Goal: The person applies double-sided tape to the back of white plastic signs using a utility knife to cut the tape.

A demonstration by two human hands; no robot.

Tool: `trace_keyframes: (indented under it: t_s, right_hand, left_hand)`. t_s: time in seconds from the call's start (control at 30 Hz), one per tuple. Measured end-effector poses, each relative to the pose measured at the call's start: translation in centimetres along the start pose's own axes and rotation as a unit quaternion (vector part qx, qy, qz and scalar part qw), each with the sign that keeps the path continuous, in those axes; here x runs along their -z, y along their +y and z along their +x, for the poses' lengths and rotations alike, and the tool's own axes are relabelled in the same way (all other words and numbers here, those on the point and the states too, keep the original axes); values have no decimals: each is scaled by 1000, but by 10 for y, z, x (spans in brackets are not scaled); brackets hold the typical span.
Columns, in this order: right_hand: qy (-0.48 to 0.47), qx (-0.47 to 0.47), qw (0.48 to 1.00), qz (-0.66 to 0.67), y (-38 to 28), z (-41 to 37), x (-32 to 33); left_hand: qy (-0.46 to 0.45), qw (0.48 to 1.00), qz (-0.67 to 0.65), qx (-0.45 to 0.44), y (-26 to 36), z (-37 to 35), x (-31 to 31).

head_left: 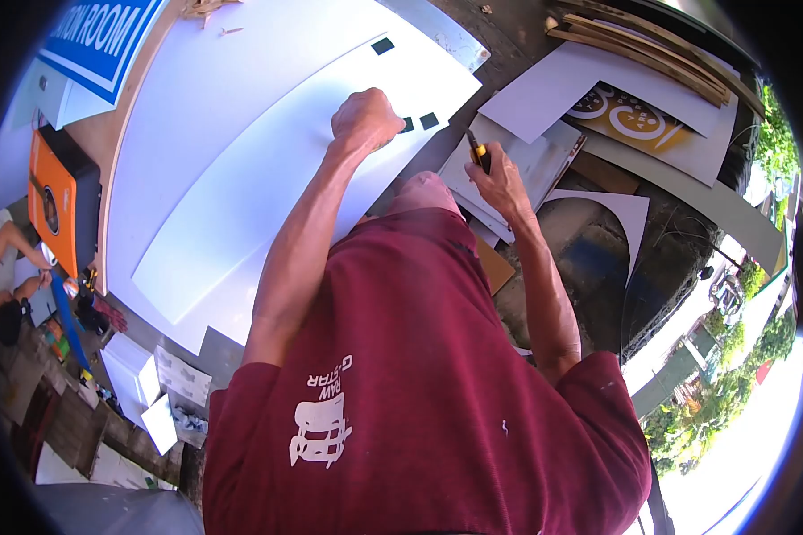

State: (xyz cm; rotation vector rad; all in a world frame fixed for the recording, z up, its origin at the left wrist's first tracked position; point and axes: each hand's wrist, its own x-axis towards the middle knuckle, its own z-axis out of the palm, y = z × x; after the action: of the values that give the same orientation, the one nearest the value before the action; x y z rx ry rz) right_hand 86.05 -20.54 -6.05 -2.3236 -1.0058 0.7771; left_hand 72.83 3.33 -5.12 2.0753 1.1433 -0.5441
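Note:
My left hand (366,120) is closed in a fist over a long white sheet (268,187) with one curved edge. Whatever its fingers may hold is hidden. Small dark squares lie by it, one (408,124) beside the knuckles and another (429,120) a little to the right. A third dark square (382,45) is near the sheet's far edge. To the right, my right hand (501,183) is closed round a black and yellow cutter knife (480,153), whose tip points up and away from me. That hand is above some stacked pale boards (468,183).
An orange and black case (62,201) and a blue sign (98,40) are at the left. Another person (9,259) works at the far left. Wooden strips (642,53) lie on white panels at the back right, near a printed board (633,120).

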Motion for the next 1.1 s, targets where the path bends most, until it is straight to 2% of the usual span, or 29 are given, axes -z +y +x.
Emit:
trace_keyframes:
  t_s: [0.1,0.13,0.23,0.27,0.33,0.4,0.5,0.57,0.63,0.7,0.83,0.93,1.03,1.1]
  right_hand:
    - [-48,-142,981,123,-36,26,6]
    - [-20,-157,977,143,-42,33,-1]
    - [-46,-191,979,60,-58,61,-19]
    - [-30,-173,984,-15,-46,72,-36]
    - [-35,-169,984,-46,-49,76,-32]
    - [-17,-161,984,-69,-58,78,-32]
    - [-75,-157,975,140,-84,67,-31]
    - [-142,-74,936,312,-117,51,-37]
    - [-186,-26,940,284,-148,41,-44]
    - [-224,-38,931,286,-161,38,-60]
    - [-194,-12,948,252,-176,29,-84]
    - [-168,8,952,257,-187,22,-95]
    - [-185,-24,939,288,-196,25,-95]
    - [-177,-27,930,323,-201,32,-100]
  left_hand:
    - [-27,995,-88,-29,-8,-27,29]
    - [-31,992,-114,-42,-18,-31,30]
    - [-22,982,-173,-66,-40,-51,33]
    - [-9,979,-187,-82,-48,-58,32]
    - [18,969,-214,-118,-64,-69,28]
    - [35,961,-249,-112,-77,-79,22]
    - [73,952,-271,-119,-93,-90,20]
    - [86,951,-274,-118,-101,-102,21]
    - [92,950,-276,-111,-106,-113,25]
    - [122,946,-274,-123,-117,-118,22]
    - [174,936,-275,-132,-141,-128,15]
    - [68,916,-395,5,-145,-147,29]
    - [133,904,-405,11,-165,-156,29]
    - [118,898,-423,-23,-176,-156,32]
